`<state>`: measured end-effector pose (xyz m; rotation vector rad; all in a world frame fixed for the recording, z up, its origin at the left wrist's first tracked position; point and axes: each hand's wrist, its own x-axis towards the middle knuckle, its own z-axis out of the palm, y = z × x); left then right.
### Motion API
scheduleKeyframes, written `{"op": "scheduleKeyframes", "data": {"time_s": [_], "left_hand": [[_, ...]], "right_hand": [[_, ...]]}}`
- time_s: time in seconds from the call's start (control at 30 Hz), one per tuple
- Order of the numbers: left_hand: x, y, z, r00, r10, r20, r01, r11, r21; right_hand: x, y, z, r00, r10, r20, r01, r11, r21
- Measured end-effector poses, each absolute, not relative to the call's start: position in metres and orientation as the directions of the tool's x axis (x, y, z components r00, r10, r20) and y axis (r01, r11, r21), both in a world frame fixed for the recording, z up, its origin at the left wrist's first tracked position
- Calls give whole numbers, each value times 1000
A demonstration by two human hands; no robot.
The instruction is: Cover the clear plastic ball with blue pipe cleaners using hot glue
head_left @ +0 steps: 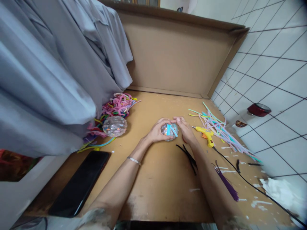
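Observation:
Between my two hands, low over the middle of the table, is a small clear textured round container with light blue fuzzy strips across it and bits of orange showing. My left hand curls around its left side, thumb near and fingers beyond. Cupped against the right side is my right hand, its fingertips meeting the left ones at the far edge. Something small and red shows partly under the right hand. Black pipe cleaners lie beside my right forearm.
A yellow glue gun with a black cord lies right of my hands, near pastel pipe cleaners. A red-lidded jar stands by the tiled wall. Leftward are a second clear container, tangled pipe cleaners, a black phone and grey cloth.

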<state>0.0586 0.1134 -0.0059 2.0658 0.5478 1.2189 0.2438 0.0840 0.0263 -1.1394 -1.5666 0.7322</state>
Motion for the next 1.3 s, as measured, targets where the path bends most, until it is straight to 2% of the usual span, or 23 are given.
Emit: {"op": "scheduleKeyframes", "data": {"time_s": [0.3,0.8,1.3], "left_hand": [[60,114,-7,469,640,609,28,-700,714],[61,112,-5,463,644,610,57,-708,704],[62,114,-5,472,641,605,66,-711,700]], "right_hand": [[238,85,22,-32,916,399,349,384,-855],[243,88,16,-48,929,368,246,368,-897],[238,80,25,-63,962,266,190,273,-943]]}}
